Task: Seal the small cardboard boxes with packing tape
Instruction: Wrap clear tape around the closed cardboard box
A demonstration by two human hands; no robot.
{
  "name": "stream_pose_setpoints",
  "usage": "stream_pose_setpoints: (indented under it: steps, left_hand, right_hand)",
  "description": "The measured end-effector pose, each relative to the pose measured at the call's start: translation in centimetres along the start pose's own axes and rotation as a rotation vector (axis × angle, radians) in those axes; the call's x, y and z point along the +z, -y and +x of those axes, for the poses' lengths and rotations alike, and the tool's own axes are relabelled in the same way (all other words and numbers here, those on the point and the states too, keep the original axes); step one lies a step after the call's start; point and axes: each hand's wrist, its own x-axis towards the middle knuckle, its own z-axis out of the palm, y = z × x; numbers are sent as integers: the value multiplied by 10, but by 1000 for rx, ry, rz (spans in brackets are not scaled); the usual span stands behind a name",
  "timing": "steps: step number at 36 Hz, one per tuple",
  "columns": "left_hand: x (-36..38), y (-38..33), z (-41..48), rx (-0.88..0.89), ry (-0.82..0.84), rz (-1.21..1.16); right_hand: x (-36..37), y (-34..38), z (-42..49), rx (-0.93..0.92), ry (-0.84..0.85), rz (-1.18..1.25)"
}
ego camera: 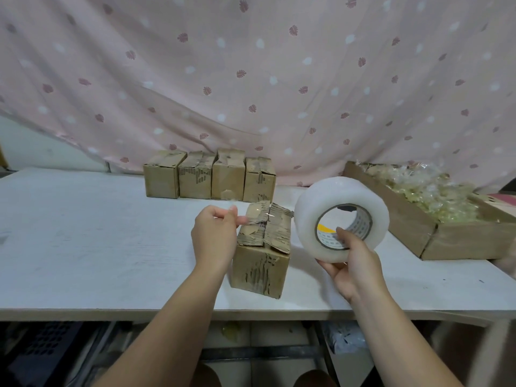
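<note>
Between the hands, on the bench [83, 233]: the small cardboard box [261, 263], flaps [276, 233] folded down but ragged, with the right flap's edge lifting. The left hand [215, 238] has its fingers curled and pinches what looks like the clear tape end [251, 217] at the box's top-left edge (could be flap paper, the film's too clear to be sure). The right hand [356, 265] grips the tape roll [315, 216], thumb through the core, fingers under the rim, roll held in the air just right of the box. Risks as I read them:

- Neither hand is pinning the box down, so a pull on the roll could drag or tip it toward the right hand.
- The flaps' torn outer layer gives the adhesive a poor surface, so the tape may peel off with the paper.
- The lifted right flap could get taped down proud, leaving a gap.
- Slack film between the hands may fold onto itself or wrinkle.
- No cutter in view, so tearing by hand could yank the strip off line.

Containers:

- The box between the hands is closed enough that its contents are hidden.
- Beyond the left hand, a row of four boxes [195, 180] stands side by side, tops shut, some with a glossy strip. Contents are hidden.
- Beyond the right hand, an open cardboard tray [413, 236] is filled with clear-wrapped yellowish pieces [427, 196]. Can't tell what they are.
</note>
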Motion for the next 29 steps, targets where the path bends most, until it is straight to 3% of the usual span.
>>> stream_pose_setpoints:
  steps: [12,20,29]
  left_hand:
    - [6,9,-2,-47,-54,-173]
    - [4,-5,-17,186,-127,245]
    - [1,-8,-9,242,-13,419]
  right_hand:
    - [-2,-6,2,-77,-26,-99]
    - [-2,-6,10,-264,-37,-254]
    - [-4,-16,15,-188,-57,-220]
